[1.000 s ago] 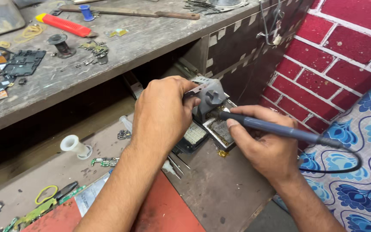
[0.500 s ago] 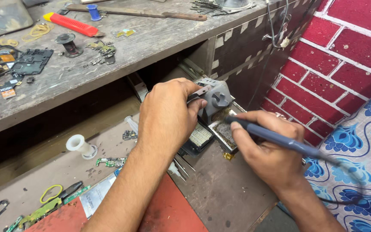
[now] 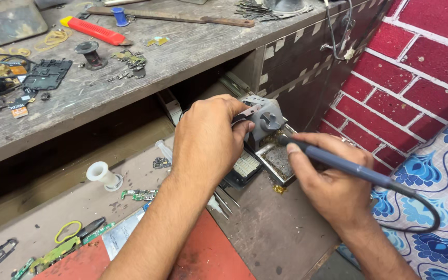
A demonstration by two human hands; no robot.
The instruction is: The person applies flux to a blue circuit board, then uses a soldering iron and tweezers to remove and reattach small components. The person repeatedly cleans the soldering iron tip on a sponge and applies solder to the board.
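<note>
Right hand (image 3: 333,186) closed in a pen grip round a blue-grey soldering iron (image 3: 338,163), thumb on top of the shaft, dark cable looping off toward the patterned blue cloth (image 3: 442,171). Iron tip points left and meets the grey stand (image 3: 265,122) low on its front face; the exact contact point is hidden, probably at the holder opening. Left hand (image 3: 206,140) curled over from the left, fingers pinched on a small thin metal strip (image 3: 247,111) held against the top of the stand; whether it holds anything else I cannot tell. Stand sits on the lower shelf (image 3: 276,233), at the back of a shallow metal tray (image 3: 278,163) with brownish residue. A small dark device with a pale grid face (image 3: 245,167) lies just left of the tray, partly under the left wrist. White empty spool (image 3: 103,175) and a green circuit-board fragment (image 3: 138,194) lie further left on the same shelf, well apart from the hands. Upper bench (image 3: 193,52) carries a red-and-yellow utility knife (image 3: 92,30), a blue spool (image 3: 120,15), a dark phone frame (image 3: 47,75). Red brick wall (image 3: 421,67) at right.
</note>
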